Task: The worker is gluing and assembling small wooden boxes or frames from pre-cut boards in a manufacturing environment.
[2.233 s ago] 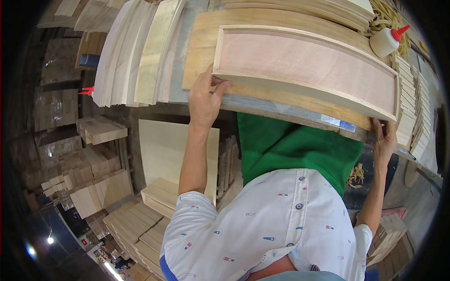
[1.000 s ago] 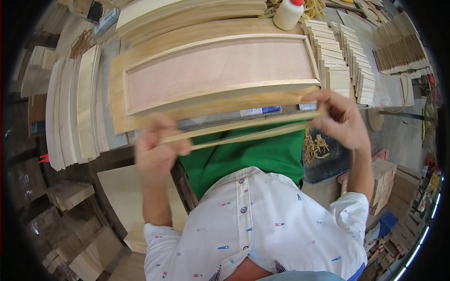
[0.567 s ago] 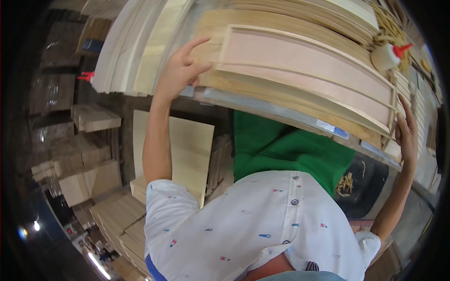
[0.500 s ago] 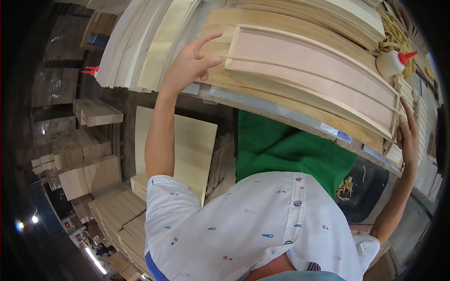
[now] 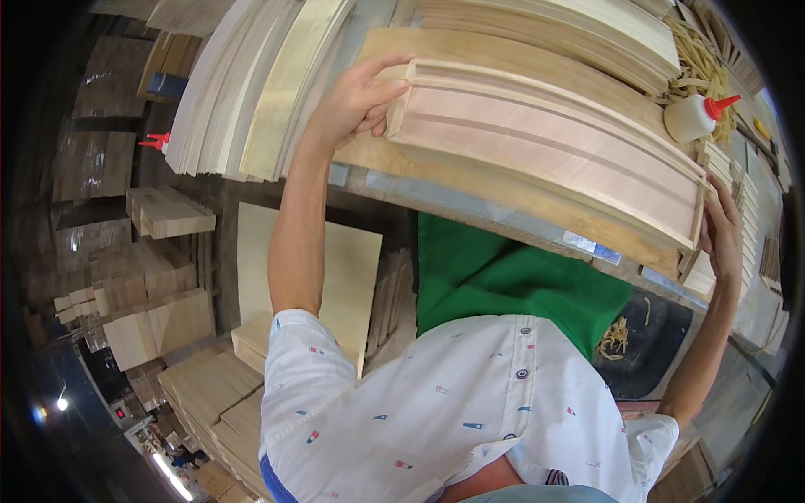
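A long, shallow wooden frame (image 5: 537, 144) with a pinkish panel inside lies slantwise across the bench in front of me. A thin wooden strip (image 5: 553, 117) runs lengthwise close to its far side. At the frame's left end, my left hand (image 5: 356, 102) is closed on the far corner, thumb and index finger either side of it and the other fingers curled. My right hand (image 5: 723, 226) bends round the right end, its fingers partly hidden behind the end piece. A white glue bottle (image 5: 689, 119) with a red nozzle lies tilted beyond the right end.
Stacked pale boards (image 5: 293, 84) stand left of the frame, and more long boards (image 5: 553, 42) lie behind it. Wood shavings (image 5: 700, 63) are heaped at the far right. Below the bench, a plywood sheet (image 5: 335, 268) leans at the left. A green cloth (image 5: 503, 272) hangs before me.
The thin strip has moved from across the frame's middle to near its far side. My left hand's spread fingers have closed on the left corner; my right fingers now bend round the other end.
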Demonstrator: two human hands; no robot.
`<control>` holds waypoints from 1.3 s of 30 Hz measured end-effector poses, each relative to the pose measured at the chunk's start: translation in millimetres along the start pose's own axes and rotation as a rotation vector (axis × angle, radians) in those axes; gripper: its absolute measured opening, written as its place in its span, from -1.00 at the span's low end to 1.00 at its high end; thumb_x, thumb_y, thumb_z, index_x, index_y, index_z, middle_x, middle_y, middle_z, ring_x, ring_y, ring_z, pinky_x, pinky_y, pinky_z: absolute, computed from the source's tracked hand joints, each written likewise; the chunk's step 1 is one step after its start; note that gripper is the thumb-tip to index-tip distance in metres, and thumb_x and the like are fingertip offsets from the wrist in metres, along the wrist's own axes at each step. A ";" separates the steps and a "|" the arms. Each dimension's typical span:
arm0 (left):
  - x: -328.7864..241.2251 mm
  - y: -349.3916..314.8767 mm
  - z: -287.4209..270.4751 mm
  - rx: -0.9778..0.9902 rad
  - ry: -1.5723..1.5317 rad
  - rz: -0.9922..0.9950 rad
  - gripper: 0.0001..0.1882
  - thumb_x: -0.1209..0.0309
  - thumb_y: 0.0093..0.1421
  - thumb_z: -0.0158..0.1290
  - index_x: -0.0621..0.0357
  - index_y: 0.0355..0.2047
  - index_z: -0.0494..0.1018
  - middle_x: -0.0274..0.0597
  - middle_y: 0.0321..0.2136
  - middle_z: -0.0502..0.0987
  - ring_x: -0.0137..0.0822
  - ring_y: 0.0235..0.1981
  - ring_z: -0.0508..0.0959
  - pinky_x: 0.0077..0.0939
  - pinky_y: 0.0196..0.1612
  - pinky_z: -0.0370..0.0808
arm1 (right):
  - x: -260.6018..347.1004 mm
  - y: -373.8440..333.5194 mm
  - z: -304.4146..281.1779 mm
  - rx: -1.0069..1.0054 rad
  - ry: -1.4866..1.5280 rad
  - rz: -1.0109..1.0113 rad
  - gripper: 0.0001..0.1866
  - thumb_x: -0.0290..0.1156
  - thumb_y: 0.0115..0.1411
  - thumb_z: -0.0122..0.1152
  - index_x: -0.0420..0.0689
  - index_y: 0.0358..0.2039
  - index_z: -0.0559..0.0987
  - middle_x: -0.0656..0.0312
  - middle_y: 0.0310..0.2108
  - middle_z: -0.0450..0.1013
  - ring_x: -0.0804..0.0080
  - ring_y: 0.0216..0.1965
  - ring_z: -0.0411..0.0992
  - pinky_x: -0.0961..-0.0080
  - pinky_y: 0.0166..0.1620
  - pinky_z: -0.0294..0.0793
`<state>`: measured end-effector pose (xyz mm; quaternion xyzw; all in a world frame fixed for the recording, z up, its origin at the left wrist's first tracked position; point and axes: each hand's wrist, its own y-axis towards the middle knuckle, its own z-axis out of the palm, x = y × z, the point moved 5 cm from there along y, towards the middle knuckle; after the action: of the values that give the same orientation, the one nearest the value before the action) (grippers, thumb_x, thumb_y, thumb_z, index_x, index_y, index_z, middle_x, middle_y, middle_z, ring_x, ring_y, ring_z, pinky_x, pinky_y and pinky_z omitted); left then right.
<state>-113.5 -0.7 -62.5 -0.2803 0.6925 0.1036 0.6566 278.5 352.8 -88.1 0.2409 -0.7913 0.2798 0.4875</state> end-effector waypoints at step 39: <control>33.9 -2.0 26.6 -0.229 0.214 0.279 -0.23 0.19 0.09 0.14 0.13 0.28 0.15 0.10 0.24 0.21 -0.01 0.26 0.21 -0.29 0.27 0.19 | -3.7 42.3 87.7 0.061 -0.539 -0.432 -0.38 -0.09 0.35 -0.15 -0.22 0.29 0.19 -0.01 0.31 0.11 0.23 0.33 0.05 0.37 0.34 -0.03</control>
<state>-89.2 2.7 -97.9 -0.2641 0.7741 0.2411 0.5224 196.6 324.5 -132.5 0.4825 -0.8136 0.1198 0.3015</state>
